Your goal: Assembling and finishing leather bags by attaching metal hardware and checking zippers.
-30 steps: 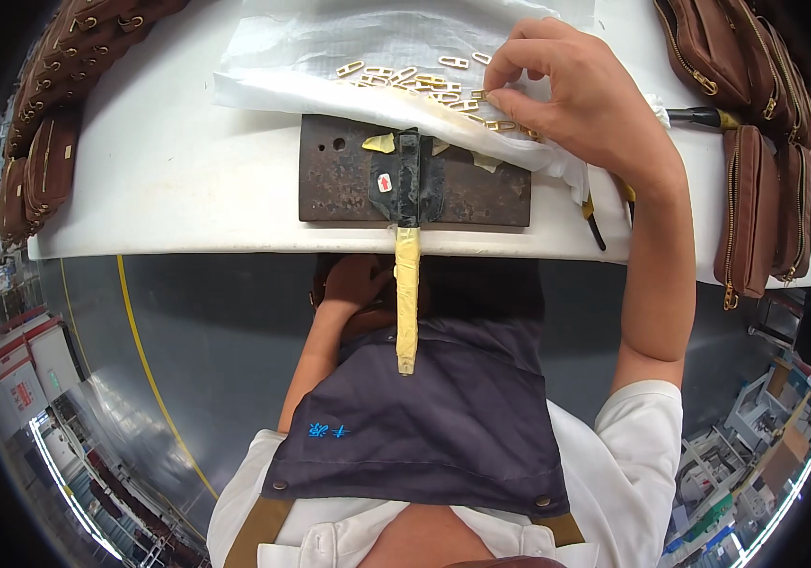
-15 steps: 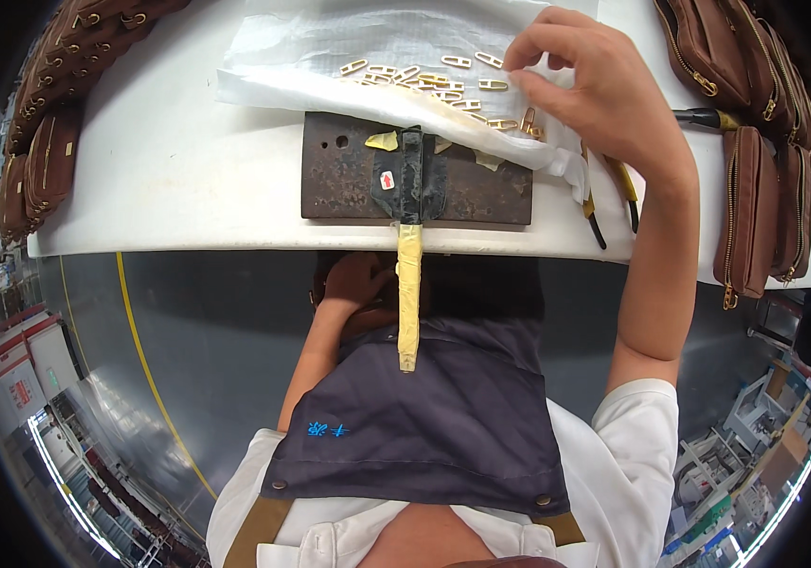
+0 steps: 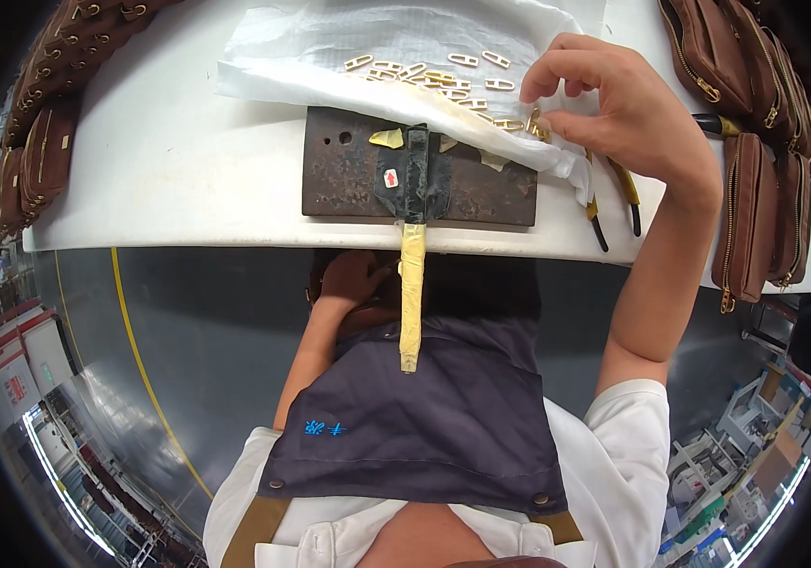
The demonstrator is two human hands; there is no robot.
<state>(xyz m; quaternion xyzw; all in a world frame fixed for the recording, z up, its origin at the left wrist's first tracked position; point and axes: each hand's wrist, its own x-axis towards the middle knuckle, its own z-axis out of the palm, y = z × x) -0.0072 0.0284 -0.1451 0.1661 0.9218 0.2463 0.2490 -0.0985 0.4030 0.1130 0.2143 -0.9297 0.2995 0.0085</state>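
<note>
Starting at the far left, stacks of brown leather pouches [image 3: 46, 123] crowd the edge of the white surface [image 3: 169, 161], and below its rim the left hand [image 3: 353, 284] sits in the person's lap, seemingly curled around something brown; whether it truly grips cannot be told, since the rim hides part of it. Moving toward the middle, a dark, worn metal block [image 3: 349, 175] lies flat near the front edge with a hammer head [image 3: 412, 175] resting on it, the tape-wrapped handle [image 3: 411, 298] hanging down over the navy apron [image 3: 424, 426]. Behind the block, a crinkled clear plastic bag [image 3: 330, 47] carries a scatter of small gold rectangular buckles [image 3: 424, 76]. Further right, the right hand [image 3: 614, 104] hovers at the bag's near corner, thumb and forefinger pinched on one gold buckle [image 3: 535, 123] while the other fingers stay lifted. A clean pick here probably calls for taking a single piece by its frame and lifting it straight up, so the neighbours are not dragged off the plastic. Pliers [image 3: 614, 194] with dark handles lie just past the bag, then more brown zipped pouches [image 3: 756, 218] stand in a row. Beneath the surface lies grey floor with a yellow line [image 3: 145, 379], and cluttered workshop shelving curves around the rim.
</note>
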